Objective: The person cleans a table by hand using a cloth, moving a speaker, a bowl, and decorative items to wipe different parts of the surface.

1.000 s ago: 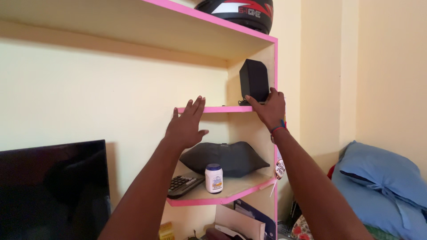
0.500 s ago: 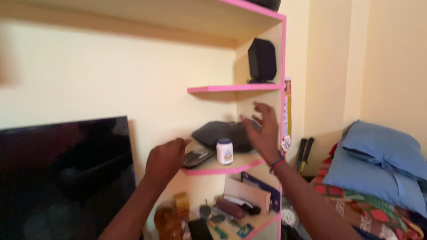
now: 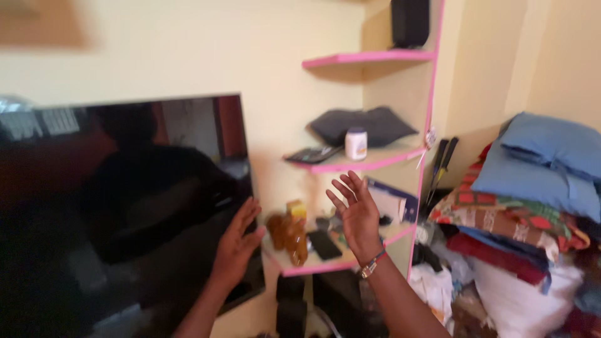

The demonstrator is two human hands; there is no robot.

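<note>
- Left hand (image 3: 236,241) was flat & unclenched, palm on the right edge of the dark TV screen (image 3: 125,206); gripped nothing.
- Right hand (image 3: 355,209) was spread, empty, held just in front of the lower pink shelf (image 3: 313,268).
- Amber bottle (image 3: 289,233) stood btwn both hands, near the shelf edge.
- Risk: a careless swing could've tipped the bottle; a push could've rocked the TV.

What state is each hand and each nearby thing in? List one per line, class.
Left hand: open, at the edge of the television.
Right hand: open, fingers spread, holding nothing.
Television: off, screen dark and reflecting.
White bottle: upright, capped.
Amber bottle: upright on the lower shelf.
Remote: lying flat.
Speaker: upright on the top shelf.
</note>
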